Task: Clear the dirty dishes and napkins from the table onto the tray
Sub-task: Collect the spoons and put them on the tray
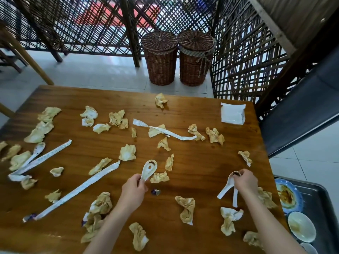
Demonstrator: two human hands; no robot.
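Crumpled, stained napkins (127, 152) lie scattered across the wooden table (192, 110). My left hand (133, 189) grips the handle of a white ceramic soup spoon (150, 168), bowl pointing away from me. My right hand (244, 181) holds two white soup spoons (226, 189) by their bowls, handles hanging toward me. Another spoon (37, 150) lies at the left among long white paper wrappers (78, 189). The dark metal tray (322, 204) at the right edge carries a blue-rimmed dirty plate (287, 197) and a white bowl (300, 226).
A white napkin packet (232, 113) sits at the far right corner of the table. Two lidded wicker baskets (160, 57) stand on the floor beyond, against a lattice screen. A dark chair (302, 107) is at the right. A small purple foil scrap (155, 191) lies near my left hand.
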